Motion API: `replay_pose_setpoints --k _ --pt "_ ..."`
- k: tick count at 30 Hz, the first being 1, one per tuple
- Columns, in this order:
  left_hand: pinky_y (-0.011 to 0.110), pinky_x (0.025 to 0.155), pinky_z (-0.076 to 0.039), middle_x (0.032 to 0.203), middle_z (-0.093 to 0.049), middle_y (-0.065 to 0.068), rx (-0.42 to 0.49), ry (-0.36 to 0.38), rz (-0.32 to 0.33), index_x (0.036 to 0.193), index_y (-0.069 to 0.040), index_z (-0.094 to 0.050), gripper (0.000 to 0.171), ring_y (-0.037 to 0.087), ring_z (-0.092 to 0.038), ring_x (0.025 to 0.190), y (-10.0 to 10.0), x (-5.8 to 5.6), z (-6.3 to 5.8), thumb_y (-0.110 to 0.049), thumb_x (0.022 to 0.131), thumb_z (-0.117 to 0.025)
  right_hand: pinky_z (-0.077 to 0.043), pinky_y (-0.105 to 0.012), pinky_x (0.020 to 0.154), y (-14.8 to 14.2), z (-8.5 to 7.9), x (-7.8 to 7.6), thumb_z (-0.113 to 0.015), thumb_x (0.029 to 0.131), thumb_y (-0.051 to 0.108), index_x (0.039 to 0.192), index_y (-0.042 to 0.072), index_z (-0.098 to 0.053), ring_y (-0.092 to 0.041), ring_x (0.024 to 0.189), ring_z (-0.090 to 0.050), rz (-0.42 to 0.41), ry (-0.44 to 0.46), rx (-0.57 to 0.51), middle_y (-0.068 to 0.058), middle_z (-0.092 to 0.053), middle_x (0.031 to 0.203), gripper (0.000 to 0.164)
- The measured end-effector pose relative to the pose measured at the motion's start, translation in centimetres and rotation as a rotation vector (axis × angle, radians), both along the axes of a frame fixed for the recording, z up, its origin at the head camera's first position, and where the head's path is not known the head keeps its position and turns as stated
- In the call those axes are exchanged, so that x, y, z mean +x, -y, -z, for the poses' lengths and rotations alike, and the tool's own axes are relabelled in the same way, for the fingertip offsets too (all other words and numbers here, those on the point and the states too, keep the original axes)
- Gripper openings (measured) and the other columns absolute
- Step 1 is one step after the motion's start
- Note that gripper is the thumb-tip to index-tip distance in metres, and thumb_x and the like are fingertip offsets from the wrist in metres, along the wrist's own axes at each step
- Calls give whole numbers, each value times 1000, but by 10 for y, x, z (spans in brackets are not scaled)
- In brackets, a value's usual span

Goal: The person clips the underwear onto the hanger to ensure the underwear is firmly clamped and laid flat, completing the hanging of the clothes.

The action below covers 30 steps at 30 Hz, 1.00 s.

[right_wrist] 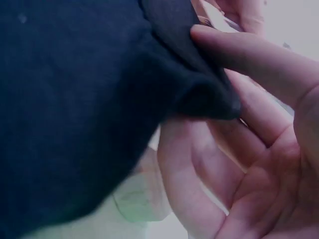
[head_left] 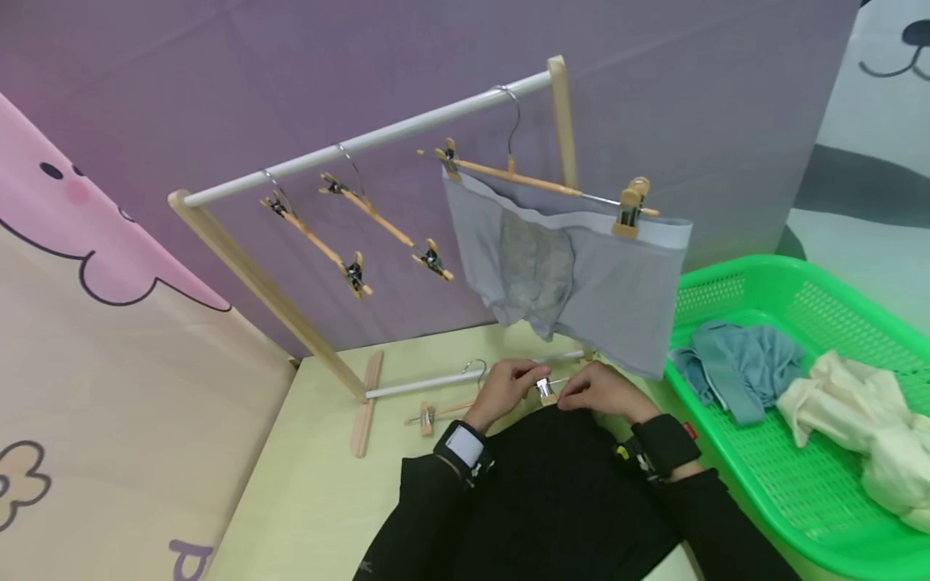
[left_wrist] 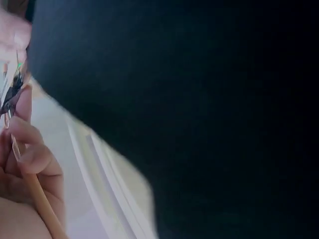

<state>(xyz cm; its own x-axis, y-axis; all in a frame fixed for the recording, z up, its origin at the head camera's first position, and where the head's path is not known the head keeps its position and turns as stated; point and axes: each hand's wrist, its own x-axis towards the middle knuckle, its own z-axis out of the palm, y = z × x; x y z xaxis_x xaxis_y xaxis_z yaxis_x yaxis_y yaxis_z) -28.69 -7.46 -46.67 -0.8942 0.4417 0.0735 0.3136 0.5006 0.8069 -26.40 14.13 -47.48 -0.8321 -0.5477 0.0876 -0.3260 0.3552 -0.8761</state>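
A clip hanger (head_left: 456,410) lies low over the table, its hook pointing up and one wooden clip (head_left: 425,420) at its left end. My left hand (head_left: 501,393) holds this hanger near the other clip (head_left: 546,392); in the left wrist view its fingers (left_wrist: 34,158) curl round the bar. A black garment (head_left: 559,460) spreads below, its top edge at that clip. At this edge my right hand (head_left: 609,390) pinches the cloth, thumb and fingers on either side in the right wrist view. Whether the clip bites the cloth I cannot tell.
Behind stands a rack with a white rail (head_left: 407,129). Grey boxer briefs (head_left: 617,282) hang there from a clip hanger, beside two bare hangers (head_left: 312,240). At right, a green basket (head_left: 770,504) holds a blue-green cloth (head_left: 751,363) and a cream cloth (head_left: 860,403).
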Motion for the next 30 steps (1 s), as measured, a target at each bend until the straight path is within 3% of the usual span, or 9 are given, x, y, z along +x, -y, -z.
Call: replay_pose_setpoints --k 7,9,12,15,19,23,26,30 --pt "22 52 -39 65 -64 5 42 41 -78 103 -9 -79 36 11 -50 53 -1 0 5 -41 96 -64 -57 -36 79 -3 3 1 -68 94 15 102 -2 -76 -18 86 -69 42 78 -89 -14 -74 99 20" --pt "21 52 -38 64 -62 2 43 59 -81 100 -10 -80 37 9 -48 53 -2 1 5 -43 96 -63 -55 -34 74 -4 2 1 -67 95 16 99 -5 -75 -15 77 -66 52 112 -92 -12 -73 90 22" --pt "20 54 -39 58 -56 -2 36 85 -78 95 -10 -80 38 7 -48 53 -4 3 5 -44 96 -63 -44 -29 59 -4 0 2 -65 97 17 91 -5 -72 -9 56 -48 69 184 -96 0 -56 66 25" --pt "20 56 -41 57 -53 -6 28 95 -67 92 -11 -80 38 6 -49 55 -6 5 5 -45 96 -63 -30 -28 52 -4 0 2 -63 98 19 80 -4 -63 -9 47 -26 72 240 -102 4 -31 56 30" --pt "20 58 -43 62 -57 -6 37 106 -31 91 -9 -79 37 6 -53 59 -5 6 5 -42 97 -62 -29 -27 52 -3 2 1 -62 98 18 76 -2 -58 -9 46 -24 76 255 -112 5 -30 56 30" --pt "21 60 -43 71 -57 -4 25 127 56 94 -7 -75 33 8 -52 63 -5 4 6 -34 102 -56 -30 -27 51 -3 2 1 -62 98 15 77 -4 -60 -8 46 -24 72 223 -106 5 -32 56 29" --pt "23 59 -42 73 -56 1 -16 105 104 95 -8 -73 32 10 -50 63 -5 3 6 -31 104 -53 -31 -27 52 -2 2 1 -62 98 14 81 -7 -64 -8 46 -26 67 197 -99 5 -34 55 27" --pt "24 64 -48 88 -66 3 -80 70 112 106 -12 -73 32 11 -59 72 -1 5 3 -36 103 -53 -32 -28 54 -2 3 -2 -63 97 12 81 -7 -64 -8 47 -29 69 158 -74 5 -36 56 25"
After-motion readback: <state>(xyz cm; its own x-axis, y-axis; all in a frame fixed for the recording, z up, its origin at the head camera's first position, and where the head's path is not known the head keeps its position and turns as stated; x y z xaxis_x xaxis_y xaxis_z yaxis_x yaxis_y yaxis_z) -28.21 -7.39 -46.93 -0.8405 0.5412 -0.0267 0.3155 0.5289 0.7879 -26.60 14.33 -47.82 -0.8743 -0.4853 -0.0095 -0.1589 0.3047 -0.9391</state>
